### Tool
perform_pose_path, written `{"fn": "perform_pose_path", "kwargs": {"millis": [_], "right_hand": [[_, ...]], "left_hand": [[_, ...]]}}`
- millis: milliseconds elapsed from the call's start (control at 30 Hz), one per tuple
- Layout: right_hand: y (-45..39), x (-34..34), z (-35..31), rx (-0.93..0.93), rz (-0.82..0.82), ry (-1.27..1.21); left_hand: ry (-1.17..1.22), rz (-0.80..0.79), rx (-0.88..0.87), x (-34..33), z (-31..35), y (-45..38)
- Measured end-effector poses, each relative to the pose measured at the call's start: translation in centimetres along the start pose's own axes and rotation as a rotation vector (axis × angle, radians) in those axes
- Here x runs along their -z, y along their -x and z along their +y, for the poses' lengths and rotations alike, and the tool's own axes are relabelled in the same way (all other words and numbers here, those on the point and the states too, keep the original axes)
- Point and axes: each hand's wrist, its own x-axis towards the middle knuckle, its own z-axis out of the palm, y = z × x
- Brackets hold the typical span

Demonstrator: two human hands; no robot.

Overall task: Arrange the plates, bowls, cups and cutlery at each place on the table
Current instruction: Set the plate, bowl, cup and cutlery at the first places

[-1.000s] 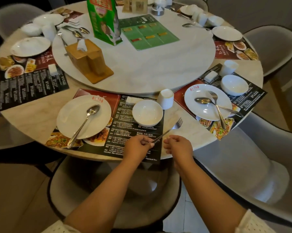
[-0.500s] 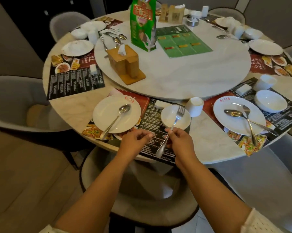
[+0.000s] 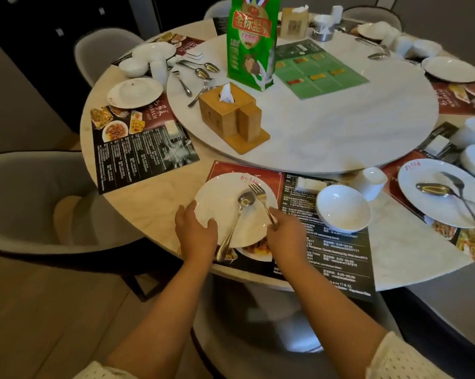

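A white plate (image 3: 220, 203) lies on the printed placemat (image 3: 337, 258) at the near table edge. A spoon (image 3: 235, 222) rests across it. My right hand (image 3: 285, 236) pinches the handle of a fork (image 3: 261, 199), whose tines lie on the plate beside the spoon's bowl. My left hand (image 3: 195, 233) grips the plate's near left rim. Right of the plate sit a white bowl (image 3: 343, 209), a white cup (image 3: 373, 181) and a folded napkin (image 3: 311, 184).
A marble turntable (image 3: 326, 127) carries a wooden tissue box (image 3: 231, 116), a green bag (image 3: 251, 42), a green card (image 3: 318, 69) and loose spoons (image 3: 200, 71). Other places hold a plate with spoon and fork (image 3: 444, 195) at right and a plate (image 3: 134, 92) at left. Grey chairs (image 3: 25, 198) ring the table.
My right hand carried the fork from beside the bowl leftward onto the plate. My left hand let go of the fork and took the plate's rim. The camera shifted right.
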Motion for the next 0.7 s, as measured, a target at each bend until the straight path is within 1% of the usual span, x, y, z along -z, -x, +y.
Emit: {"fn": "perform_pose_path", "kwargs": {"millis": [100,200,400,700], "right_hand": [[-0.4,-1.1,-0.6,-0.011,0.024,0.068],[-0.4,-1.8,-0.8,-0.021,0.072,0.124],[-0.6,-2.8,-1.7,-0.04,0.095,0.19],[-0.1,-4.4,-1.7,-0.045,0.112,0.305]], "left_hand": [[0.088,-0.067,-0.001,0.2,-0.5,-1.3],[0.135,-0.077,0.023,0.3,-0.4,-1.7],[0.164,-0.095,0.04,0.4,-0.3,-1.9],[0.17,-0.136,0.006,0.6,-0.4,-1.9]]}}
